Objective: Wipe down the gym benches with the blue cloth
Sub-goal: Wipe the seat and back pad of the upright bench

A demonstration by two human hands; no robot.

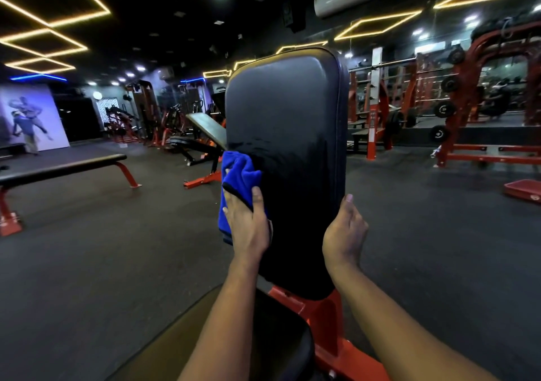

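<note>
Clutching the blue cloth (240, 175) in the left hand (248, 219), thumb lying across its front, and pressing it against the left edge of the upright black backrest (287, 117), roughly halfway up. Gripping the backrest's right edge with the right hand (345, 231), thumb pointing up along the front, fingers wrapping out of sight behind. Looking down past both forearms at the black seat pad (272, 342) of the same bench, just below the backrest, on its red frame (330, 331). Seeing a flat bench (58, 169) well apart on the left and an incline bench (202, 128) beyond the cloth.
</note>
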